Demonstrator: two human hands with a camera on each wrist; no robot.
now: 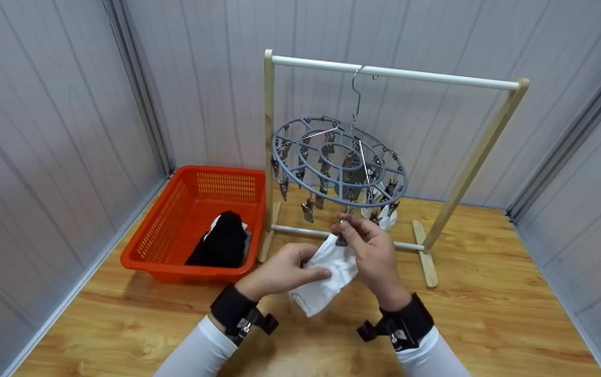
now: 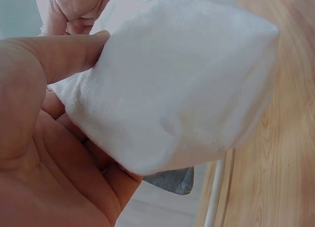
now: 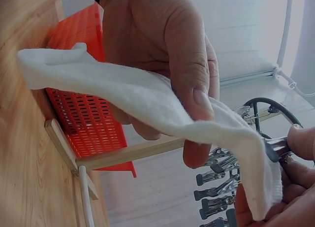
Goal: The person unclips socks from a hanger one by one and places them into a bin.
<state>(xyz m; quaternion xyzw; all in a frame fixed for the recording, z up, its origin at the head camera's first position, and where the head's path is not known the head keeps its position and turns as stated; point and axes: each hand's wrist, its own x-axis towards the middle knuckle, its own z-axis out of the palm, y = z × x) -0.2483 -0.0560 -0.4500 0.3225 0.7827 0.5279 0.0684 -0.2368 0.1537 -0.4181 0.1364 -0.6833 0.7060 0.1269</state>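
Observation:
A white sock point(image 1: 326, 275) hangs between both hands in front of the round grey clip hanger point(image 1: 339, 162). My left hand point(image 1: 284, 269) grips the sock point(image 2: 172, 84) between thumb and fingers. My right hand point(image 1: 368, 246) pinches a metal clip point(image 1: 342, 238) at the sock's top edge. In the right wrist view the sock point(image 3: 147, 96) runs from the left hand's fingers point(image 3: 187, 74) down to the clip point(image 3: 276, 147). Another white sock point(image 1: 384, 213) is clipped at the hanger's far side.
The hanger hooks on a white rail of a wooden rack point(image 1: 468, 173) standing on the wooden floor point(image 1: 489, 314). An orange basket point(image 1: 174, 225) with dark and white clothes point(image 1: 224, 241) sits left of the rack. Grey walls close in on three sides.

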